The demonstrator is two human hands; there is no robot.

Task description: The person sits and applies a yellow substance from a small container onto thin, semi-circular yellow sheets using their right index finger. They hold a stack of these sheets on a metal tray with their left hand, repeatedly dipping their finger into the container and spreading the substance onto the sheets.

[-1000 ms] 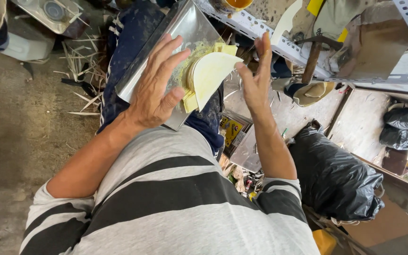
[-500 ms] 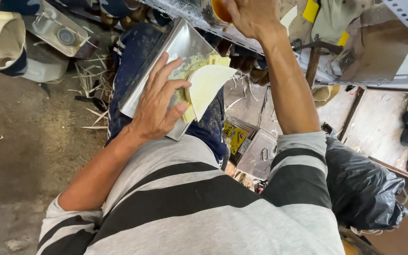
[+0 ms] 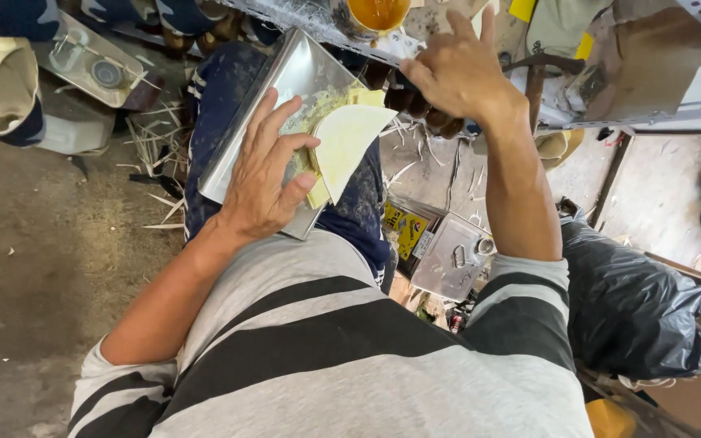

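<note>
A stack of pale yellow half-round sheets (image 3: 342,146) is laid tilted on a shiny metal tray (image 3: 302,77), which is rested across a blue-clad lap.

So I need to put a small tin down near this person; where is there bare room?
The concrete floor left of the left hand is mostly bare below the straw scraps. The steel tray has a clear strip at its far end. Crowded: the shelf by the right hand, and around the black bag.

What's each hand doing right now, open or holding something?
Left hand: open, flat on the pale yellow stack on the metal tray.
Right hand: open, holding nothing.
</note>
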